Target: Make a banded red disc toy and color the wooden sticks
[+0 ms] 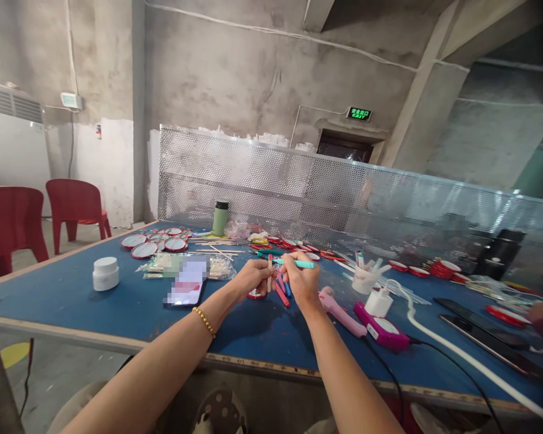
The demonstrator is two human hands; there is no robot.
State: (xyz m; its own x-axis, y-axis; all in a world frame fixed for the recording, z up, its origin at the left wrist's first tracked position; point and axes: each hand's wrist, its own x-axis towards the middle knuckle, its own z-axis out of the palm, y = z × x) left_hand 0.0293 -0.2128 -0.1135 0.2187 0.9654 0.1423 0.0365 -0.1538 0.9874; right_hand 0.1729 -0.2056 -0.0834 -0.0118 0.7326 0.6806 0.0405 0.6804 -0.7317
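Observation:
My left hand [254,278], with a gold bead bracelet at the wrist, pinches a small pale flat stick [269,282] upright; its top end is red. A teal marker [304,264] is gripped in my right hand [304,282] like a pen, its tip end close to the top of the stick. Whether the tip touches the stick is too small to tell. Below and between the hands lie a pink marker [282,296] and a blue marker [288,290]. Part of a red-rimmed disc [254,294] shows under my left hand.
Left of my hands are a phone [187,290], a bag of sticks [156,265] and a white jar [105,275]. To the right lie a pink glue gun [344,314], a magenta power strip [384,330] with cables and a pen cup [362,281]. A green bottle [220,219] stands behind.

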